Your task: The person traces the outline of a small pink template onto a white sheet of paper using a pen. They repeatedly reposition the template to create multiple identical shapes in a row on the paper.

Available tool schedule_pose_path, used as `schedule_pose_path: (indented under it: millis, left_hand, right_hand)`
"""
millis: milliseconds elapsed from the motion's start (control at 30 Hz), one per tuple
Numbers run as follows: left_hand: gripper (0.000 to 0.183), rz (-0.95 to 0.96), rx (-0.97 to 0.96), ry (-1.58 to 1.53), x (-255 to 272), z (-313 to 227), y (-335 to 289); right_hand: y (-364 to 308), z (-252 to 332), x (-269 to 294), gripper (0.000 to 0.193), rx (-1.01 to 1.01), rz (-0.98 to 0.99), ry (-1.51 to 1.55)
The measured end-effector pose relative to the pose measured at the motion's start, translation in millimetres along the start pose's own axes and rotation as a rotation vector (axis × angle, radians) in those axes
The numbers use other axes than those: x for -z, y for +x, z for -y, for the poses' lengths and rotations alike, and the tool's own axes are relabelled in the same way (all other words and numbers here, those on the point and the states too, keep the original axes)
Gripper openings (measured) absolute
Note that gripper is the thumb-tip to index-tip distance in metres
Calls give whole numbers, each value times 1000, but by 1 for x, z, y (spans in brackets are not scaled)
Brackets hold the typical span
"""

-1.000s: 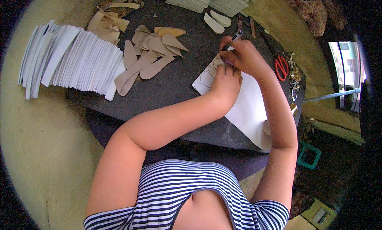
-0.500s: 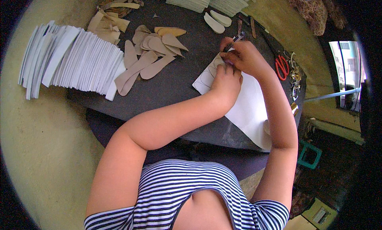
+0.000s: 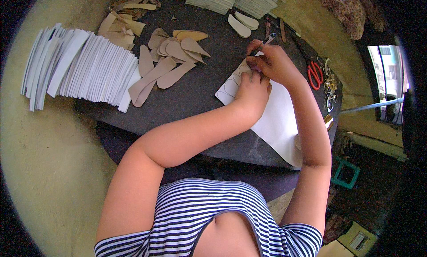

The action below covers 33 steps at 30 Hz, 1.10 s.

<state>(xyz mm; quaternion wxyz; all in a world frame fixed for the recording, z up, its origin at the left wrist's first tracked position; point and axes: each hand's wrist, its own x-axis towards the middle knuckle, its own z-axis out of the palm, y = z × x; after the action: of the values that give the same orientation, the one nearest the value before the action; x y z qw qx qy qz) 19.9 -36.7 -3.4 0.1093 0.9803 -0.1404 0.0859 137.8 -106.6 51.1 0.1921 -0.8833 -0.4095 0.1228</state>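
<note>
Since the earlier frame, the pen (image 3: 264,43) is leaning slightly further to the right at its upper end, while both hands are staying almost in place.

The left hand (image 3: 252,94) is lying over the white sheet (image 3: 278,117), its fingers bent and close together, pressing down beside the rounded outlines (image 3: 231,86); whether they are also pinning something underneath, I cannot tell. The sheet is stretching slantwise across the dark tabletop (image 3: 213,141), from beneath both hands toward the near edge. The right hand (image 3: 278,63) is working just beyond the left, its fingers closing narrowly around the pen; its tip is hiding behind them.

For a clean line, the left hand should be bearing down evenly, with its fingertips keeping clear of the pen's path. The right should be holding one steady tilt, since a changing lean is probably shifting the line.

At far left, thin white pieces (image 3: 89,65) are standing on edge, packed like pages. Next, tan pieces (image 3: 173,52) are overlapping loosely, matte and flat, some teardrop-shaped, others long and waisted like soles. Two pale sole shapes (image 3: 239,26) are resting beyond the hands. The sheet is looking smooth and flexible, and red-handled scissors (image 3: 315,76) are lying farther right.
</note>
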Motion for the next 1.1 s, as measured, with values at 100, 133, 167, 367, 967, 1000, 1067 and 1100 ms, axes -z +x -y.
schedule_pose_path:
  millis: [100,133,167,367,967,1000,1067,1100]
  left_hand:
    - [38,18,-1,-13,0,0,1]
    - [38,27,-3,-21,1,0,1]
    - [38,23,-2,-22,2,0,1]
    - [36,38,0,-28,4,0,0]
    - [39,-27,31,-42,-7,-1,-3]
    - [39,-13,25,-42,-7,0,-2]
    - [39,9,12,-50,-6,1,-1]
    - [38,18,8,-58,-4,0,0]
  right_hand:
    - [-1,-5,-2,16,-15,-23,49]
    - [-1,-7,-3,19,-29,-27,66]
    - [-1,-9,-3,22,-44,-31,84]
    - [-2,-4,-1,24,-35,-24,91]
    - [-8,-12,-3,19,-157,-31,328]
    - [-8,-12,-3,24,-156,-44,328]
    - [-8,-16,-5,24,-156,-48,299]
    - [-9,-18,-6,25,-156,-50,284]
